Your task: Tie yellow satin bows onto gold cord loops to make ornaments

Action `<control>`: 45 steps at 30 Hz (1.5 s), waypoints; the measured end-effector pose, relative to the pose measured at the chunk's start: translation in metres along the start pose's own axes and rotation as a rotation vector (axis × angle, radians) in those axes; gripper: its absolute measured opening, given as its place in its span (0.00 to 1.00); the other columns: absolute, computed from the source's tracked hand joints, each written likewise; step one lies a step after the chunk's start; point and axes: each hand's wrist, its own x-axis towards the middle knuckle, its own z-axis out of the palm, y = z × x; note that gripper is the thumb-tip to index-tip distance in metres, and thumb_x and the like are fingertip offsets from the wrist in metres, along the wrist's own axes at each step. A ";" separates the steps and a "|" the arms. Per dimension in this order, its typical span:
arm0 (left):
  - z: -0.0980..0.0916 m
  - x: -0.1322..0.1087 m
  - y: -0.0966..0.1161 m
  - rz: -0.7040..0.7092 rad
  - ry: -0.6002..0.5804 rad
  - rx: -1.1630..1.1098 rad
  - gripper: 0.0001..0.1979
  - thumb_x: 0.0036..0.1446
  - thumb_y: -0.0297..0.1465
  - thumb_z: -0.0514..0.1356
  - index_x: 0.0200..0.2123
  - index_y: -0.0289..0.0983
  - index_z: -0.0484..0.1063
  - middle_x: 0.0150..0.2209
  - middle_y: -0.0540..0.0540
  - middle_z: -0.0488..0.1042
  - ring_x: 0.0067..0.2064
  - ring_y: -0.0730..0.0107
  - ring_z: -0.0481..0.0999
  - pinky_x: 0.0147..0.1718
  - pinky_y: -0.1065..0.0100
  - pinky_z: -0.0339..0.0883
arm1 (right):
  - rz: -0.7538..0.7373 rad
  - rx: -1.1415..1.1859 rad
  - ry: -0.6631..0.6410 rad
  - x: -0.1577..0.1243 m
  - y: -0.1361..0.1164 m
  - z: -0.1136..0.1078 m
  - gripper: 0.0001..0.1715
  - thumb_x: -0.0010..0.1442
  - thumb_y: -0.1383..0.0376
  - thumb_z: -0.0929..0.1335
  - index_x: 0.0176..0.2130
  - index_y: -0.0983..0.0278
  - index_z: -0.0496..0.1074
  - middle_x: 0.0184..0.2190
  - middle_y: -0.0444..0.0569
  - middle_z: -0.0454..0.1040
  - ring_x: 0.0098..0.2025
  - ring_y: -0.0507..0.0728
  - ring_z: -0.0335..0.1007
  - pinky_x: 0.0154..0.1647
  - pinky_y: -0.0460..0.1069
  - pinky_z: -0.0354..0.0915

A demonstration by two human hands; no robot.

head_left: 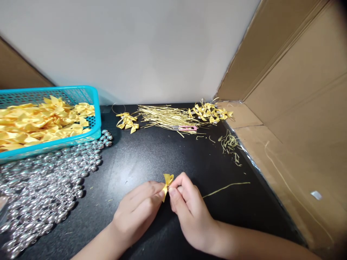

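Near the tabletop [151, 159] edge our left hand [138, 213] and right hand [189, 213] pinch one small yellow satin ribbon bow [167, 182] between closed fingertips | gold thread [226, 187] trails right | silver beads [40, 187] left | teal plastic basket [93, 108], gold wire pile [165, 117] beyond

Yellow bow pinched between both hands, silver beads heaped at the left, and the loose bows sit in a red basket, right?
Not quite: the basket is turquoise, not red, as the head view shows. The rest holds: the left hand and right hand pinch the yellow bow, and the silver beads are heaped at the left.
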 end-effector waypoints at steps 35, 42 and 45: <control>0.001 -0.009 -0.005 -0.991 -0.074 -1.339 0.12 0.57 0.31 0.67 0.46 0.44 0.75 0.27 0.54 0.76 0.29 0.80 0.75 0.31 0.80 0.69 | -0.135 0.164 -0.045 0.010 -0.002 -0.007 0.03 0.63 0.67 0.66 0.35 0.61 0.69 0.30 0.44 0.72 0.32 0.52 0.69 0.35 0.47 0.64; 0.002 -0.011 -0.006 -0.969 -0.009 -1.258 0.11 0.57 0.31 0.67 0.44 0.47 0.77 0.28 0.54 0.77 0.28 0.79 0.76 0.29 0.79 0.71 | -0.168 0.044 0.007 0.017 -0.003 -0.008 0.07 0.59 0.74 0.67 0.33 0.62 0.71 0.32 0.44 0.73 0.36 0.53 0.70 0.40 0.48 0.65; 0.003 -0.012 -0.007 -0.967 0.022 -1.222 0.12 0.56 0.31 0.67 0.44 0.48 0.78 0.27 0.54 0.77 0.27 0.78 0.76 0.27 0.79 0.71 | -0.150 0.008 -0.003 0.017 -0.003 -0.008 0.07 0.57 0.75 0.69 0.33 0.63 0.72 0.31 0.44 0.73 0.35 0.53 0.70 0.40 0.48 0.65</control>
